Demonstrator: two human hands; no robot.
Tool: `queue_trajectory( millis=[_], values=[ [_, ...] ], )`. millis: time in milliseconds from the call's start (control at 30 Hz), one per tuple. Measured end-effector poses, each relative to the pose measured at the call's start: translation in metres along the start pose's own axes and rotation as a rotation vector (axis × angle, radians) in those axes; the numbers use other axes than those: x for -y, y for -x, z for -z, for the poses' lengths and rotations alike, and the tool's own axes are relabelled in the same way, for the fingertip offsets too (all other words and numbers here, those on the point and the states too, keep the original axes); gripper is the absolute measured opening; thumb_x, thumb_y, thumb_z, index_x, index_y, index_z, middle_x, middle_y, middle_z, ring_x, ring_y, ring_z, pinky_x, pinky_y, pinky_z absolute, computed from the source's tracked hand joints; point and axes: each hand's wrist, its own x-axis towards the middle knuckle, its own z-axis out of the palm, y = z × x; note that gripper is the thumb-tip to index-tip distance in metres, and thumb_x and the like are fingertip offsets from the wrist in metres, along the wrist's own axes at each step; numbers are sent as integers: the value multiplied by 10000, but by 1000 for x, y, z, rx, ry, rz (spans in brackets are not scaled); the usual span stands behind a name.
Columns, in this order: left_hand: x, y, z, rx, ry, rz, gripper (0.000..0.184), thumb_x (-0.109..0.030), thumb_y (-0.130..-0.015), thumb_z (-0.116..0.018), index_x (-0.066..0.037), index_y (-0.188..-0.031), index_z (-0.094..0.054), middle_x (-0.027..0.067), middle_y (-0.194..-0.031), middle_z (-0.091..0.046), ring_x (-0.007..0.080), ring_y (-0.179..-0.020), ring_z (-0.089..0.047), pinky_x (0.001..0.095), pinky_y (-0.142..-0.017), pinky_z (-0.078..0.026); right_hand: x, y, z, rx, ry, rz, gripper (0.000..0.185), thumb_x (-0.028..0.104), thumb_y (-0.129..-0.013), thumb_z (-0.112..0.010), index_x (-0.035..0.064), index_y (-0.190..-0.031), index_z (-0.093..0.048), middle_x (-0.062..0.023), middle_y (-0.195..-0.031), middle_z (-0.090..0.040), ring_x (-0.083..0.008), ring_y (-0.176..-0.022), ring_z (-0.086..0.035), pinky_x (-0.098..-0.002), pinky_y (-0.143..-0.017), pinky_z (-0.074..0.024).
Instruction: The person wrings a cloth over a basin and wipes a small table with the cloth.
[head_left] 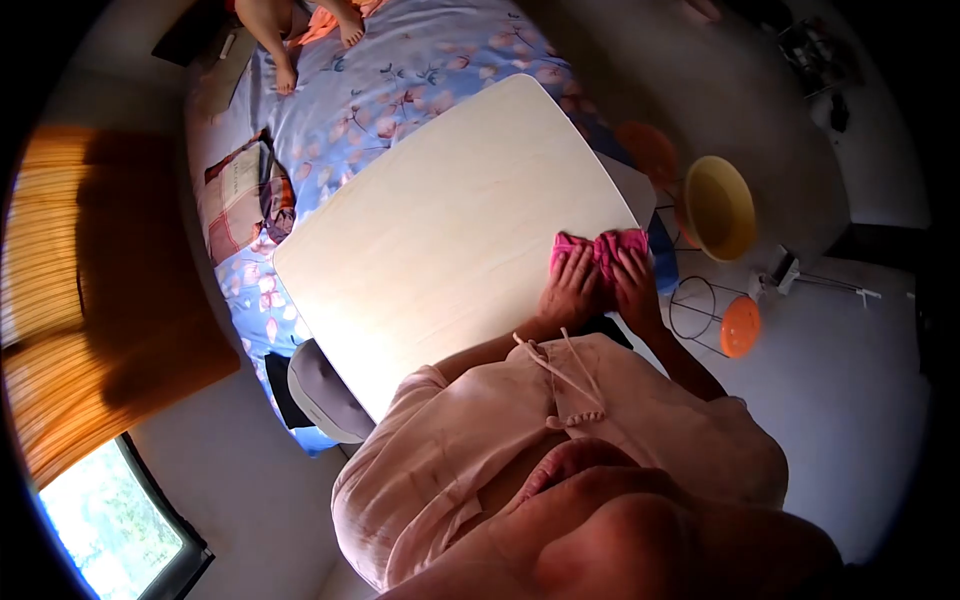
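Note:
A bunched pink cloth (601, 250) lies at the right-hand corner of a pale, smooth tabletop (450, 190). My left hand (572, 287) is closed on the cloth's left part, its fingers pressing down over it. Beside it, my right hand (634, 287) grips the right part, close to the table's edge. The cloth gathers into folds between the two hands. My palms hide its near side.
Beyond the table is a bed with a blue floral sheet (310, 130), where another person's bare feet (287, 78) rest. Folded fabric (240, 195) lies at its left. A yellow basin (720, 208) and an orange-topped stool (741, 326) stand right; a grey rounded object (325, 390) is left.

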Motion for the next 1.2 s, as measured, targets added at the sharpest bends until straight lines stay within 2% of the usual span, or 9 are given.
queue_trajectory(
  millis=[133,333,467,567,667,733,900,1033,1200],
  values=[
    [55,-37,23,-74,-26,49,696,-356,-837,-737,27,-1391,-561,314,-1551,-413,486,-1470,-361,609,-1219,-253,-3,-85,-14,-181,79,115,387,125,-975,-575,75,-1351,-648,-123,-1526,-537,-348,-1424,-467,-547,-1151,-355],
    [175,-87,66,-158,-365,332,670,-433,-914,-673,-99,-1477,-530,284,-1570,-406,464,-1480,-339,584,-1207,-261,7,-259,-73,-297,39,96,372,210,-985,-583,212,-1347,-670,-98,-1472,-585,-347,-1375,-501,-545,-1126,-388],
    [141,-42,70,-131,-340,326,610,-381,-938,-661,-100,-1465,-539,275,-1572,-408,463,-1477,-345,591,-1197,-285,29,-214,-68,-119,-165,129,376,192,-979,-586,171,-1343,-677,-115,-1484,-573,-382,-1379,-491,-556,-1129,-402],
    [61,44,89,-86,-205,280,664,-324,-918,-692,-93,-1509,-496,282,-1605,-355,459,-1508,-307,593,-1218,-262,46,-100,-70,-83,-286,369,383,89,-934,-640,97,-1312,-695,-189,-1461,-575,-464,-1314,-512,-530,-1136,-406],
    [0,130,112,50,-99,360,695,-281,-891,-730,-120,-1525,-494,271,-1628,-327,450,-1526,-289,569,-1240,-242,71,-19,-51,219,-310,409,343,199,-941,-666,109,-1266,-727,-130,-1455,-594,-354,-1344,-516,-524,-1114,-413],
    [-4,146,129,79,-112,447,697,-290,-892,-728,-126,-1528,-497,276,-1624,-333,454,-1525,-292,570,-1245,-230,91,-40,-48,226,-258,460,341,231,-949,-659,115,-1263,-730,-117,-1458,-595,-331,-1353,-514,-511,-1100,-417],
    [109,111,148,-250,-382,621,707,-274,-831,-706,-73,-1479,-508,339,-1585,-334,520,-1495,-281,629,-1230,-206,150,-189,-90,49,-89,587,392,302,-999,-597,182,-1366,-667,-107,-1512,-550,-332,-1409,-474,-519,-1082,-409],
    [208,68,181,-573,-620,726,244,-158,-903,-570,-28,-1107,-599,253,-1276,-560,483,-1272,-463,626,-1044,-357,190,-288,-153,-38,-157,503,376,321,-977,-617,234,-1338,-680,-80,-1498,-566,-319,-1386,-480,-525,-1094,-398],
    [174,112,170,-428,-579,685,485,-187,-964,-545,-33,-1423,-527,283,-1521,-452,511,-1432,-365,650,-1170,-260,205,-237,-150,55,-198,563,371,270,-959,-624,179,-1311,-699,-74,-1463,-599,-314,-1370,-502,-502,-1104,-428]
  ],
)
